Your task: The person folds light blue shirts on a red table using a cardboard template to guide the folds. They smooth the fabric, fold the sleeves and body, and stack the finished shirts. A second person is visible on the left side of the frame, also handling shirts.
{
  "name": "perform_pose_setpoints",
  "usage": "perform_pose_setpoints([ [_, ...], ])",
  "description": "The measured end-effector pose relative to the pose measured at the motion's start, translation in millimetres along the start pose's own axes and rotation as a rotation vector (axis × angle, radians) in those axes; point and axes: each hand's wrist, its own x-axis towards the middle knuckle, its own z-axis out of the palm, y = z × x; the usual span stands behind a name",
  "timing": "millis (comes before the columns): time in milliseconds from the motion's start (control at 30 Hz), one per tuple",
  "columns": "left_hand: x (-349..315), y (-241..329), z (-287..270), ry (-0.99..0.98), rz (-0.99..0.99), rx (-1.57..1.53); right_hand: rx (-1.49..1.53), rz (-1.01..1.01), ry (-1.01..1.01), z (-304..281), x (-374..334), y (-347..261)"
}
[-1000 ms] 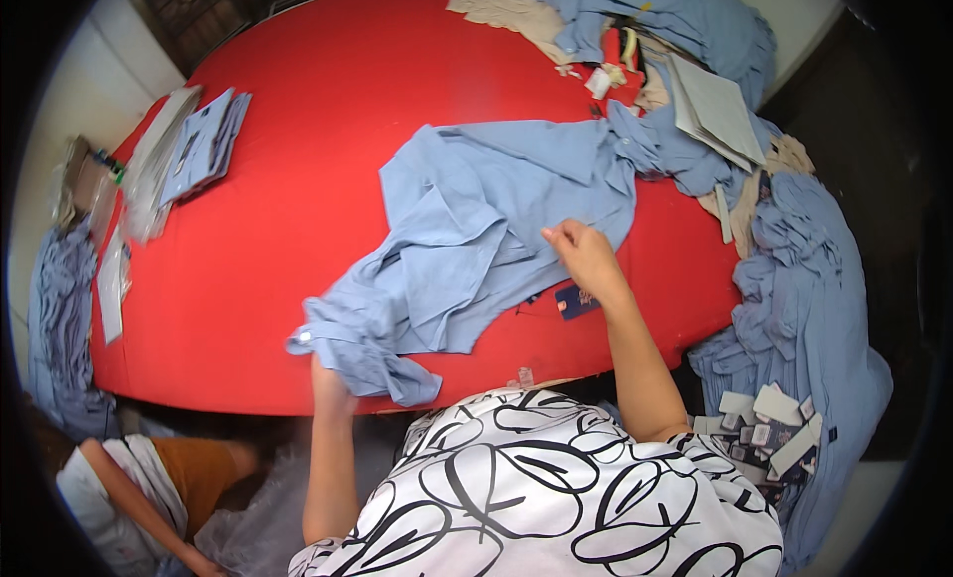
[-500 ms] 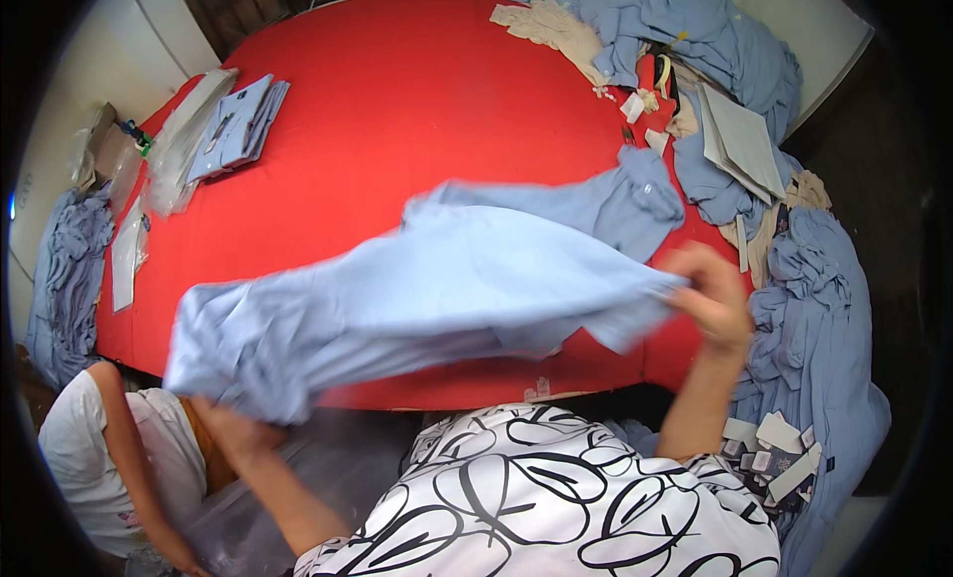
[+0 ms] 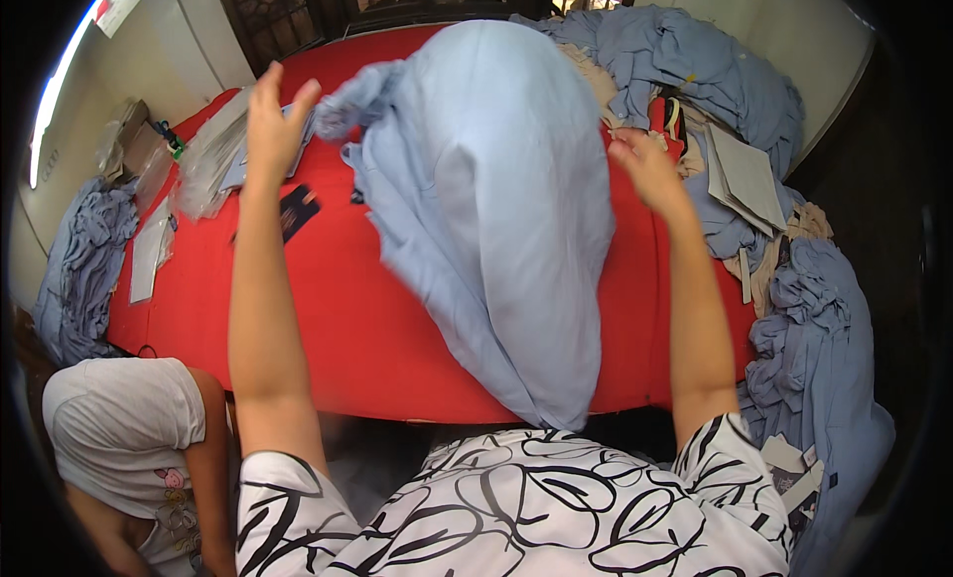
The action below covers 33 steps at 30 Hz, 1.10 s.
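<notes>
A light-blue shirt (image 3: pixel 496 190) billows in front of me over the red table, its top bulging upward and its lower end hanging near the table's front edge. To its left, my left hand (image 3: pixel 277 126) is raised with fingers spread, apart from the cloth and holding nothing. My right hand (image 3: pixel 647 175) is at the shirt's right side, fingers loosely bent and apart, with no cloth visible in them. A dark hang tag (image 3: pixel 299 213) with an orange bit shows beside my left forearm; whether it is attached to the shirt cannot be seen.
On the red table (image 3: pixel 338 319), clear plastic bags (image 3: pixel 205 160) lie at the left by a folded blue shirt (image 3: pixel 236 166). Blue garments (image 3: pixel 685 61) heap at the back right, near white boards (image 3: pixel 740 180). More blue cloth (image 3: pixel 819 329) hangs at right. Another person (image 3: pixel 129 418) is at lower left.
Half a second ago both my hands held the shirt stretched sideways, low over the table. Now it is farther forward and ballooned, both hands have let go and are raised, and the dark tag shows.
</notes>
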Motion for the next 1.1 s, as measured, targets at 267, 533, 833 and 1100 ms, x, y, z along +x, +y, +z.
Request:
perform_pose_setpoints([
  [267,-256,100,-31,-0.820,-0.692,-0.235,-0.313,0.227,0.002,100,-191,32],
  [533,-301,149,-24,-0.850,-0.518,-0.106,-0.466,0.528,-0.145,63,-212,24],
  [833,-305,30,-110,0.029,-1.379,-1.075,1.113,0.738,0.269,37,-244,32],
  [1100,-239,35,-229,-0.309,-1.074,-0.581,0.686,0.811,-0.124,-60,-283,32],
])
